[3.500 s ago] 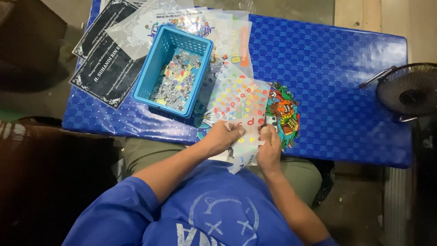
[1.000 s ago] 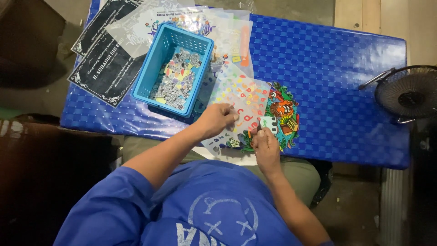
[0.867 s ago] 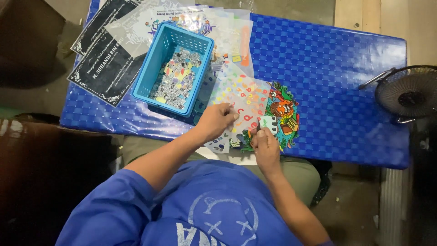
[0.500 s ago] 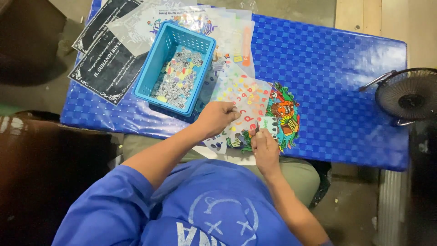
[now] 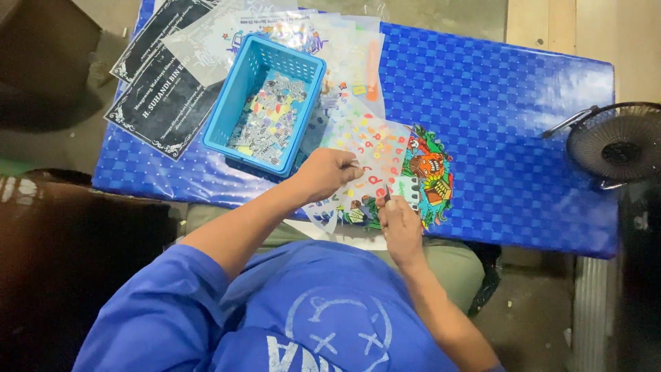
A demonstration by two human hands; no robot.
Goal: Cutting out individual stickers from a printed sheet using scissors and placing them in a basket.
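Blue checked table cover (image 5: 509, 124) lies under a clear sticker sheet (image 5: 375, 148) of coloured letters at its near edge. Left hand (image 5: 329, 173), fingers curled, presses the sheet flat. Right hand (image 5: 397, 222) pinches a small thin tool; its tip is too small to tell. Peeling seems in hand, needing a steady lift. Beside it, a blue basket (image 5: 265, 103) holds cut pieces.
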